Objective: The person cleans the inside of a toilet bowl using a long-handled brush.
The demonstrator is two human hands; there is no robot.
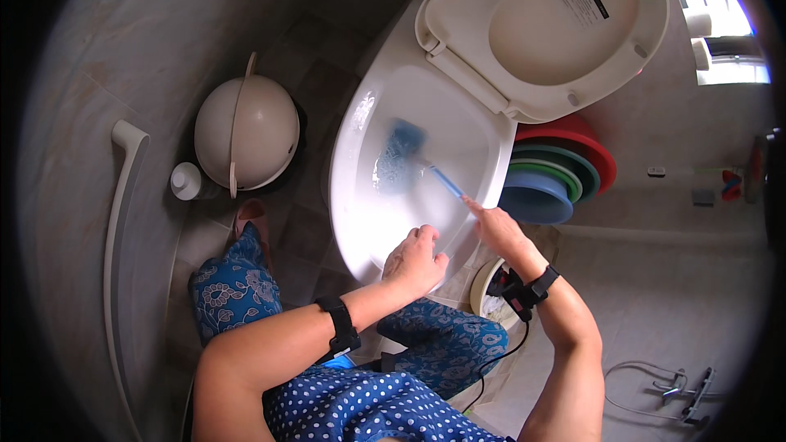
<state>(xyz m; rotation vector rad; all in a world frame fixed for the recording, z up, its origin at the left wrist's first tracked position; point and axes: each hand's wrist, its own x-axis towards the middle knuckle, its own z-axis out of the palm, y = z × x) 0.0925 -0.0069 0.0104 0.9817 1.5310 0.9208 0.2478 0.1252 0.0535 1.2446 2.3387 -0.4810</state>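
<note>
- The right hand (496, 227) gripped the near end of a blue toilet brush (409, 155), fingers closed round the thin handle just over the right rim of the toilet bowl (360, 221).
- The brush's long axis ran on a slant, from the hand at lower right up and to the left; its bristled head pointed into the bowl and sat low against the white inner wall, blurred.
- The left hand (416, 260) was curled into a loose fist and rested on the near rim of the bowl, holding nothing that I could see.
- Both wrists wore black straps, and a cable hung from the right one.
- The seat and lid (557, 24) stood tipped up behind the bowl.
- A stack of plastic basins (565, 172), red, green and blue, lay just right of the bowl on the floor.
- To the left sat a round cream bin (246, 133) with a small white bottle (187, 181) beside it, and a grey grab rail (123, 196) ran along the wall.
- A hose with a metal fitting (679, 389) lay on the tiled floor at far right, well apart from the hands.
</note>
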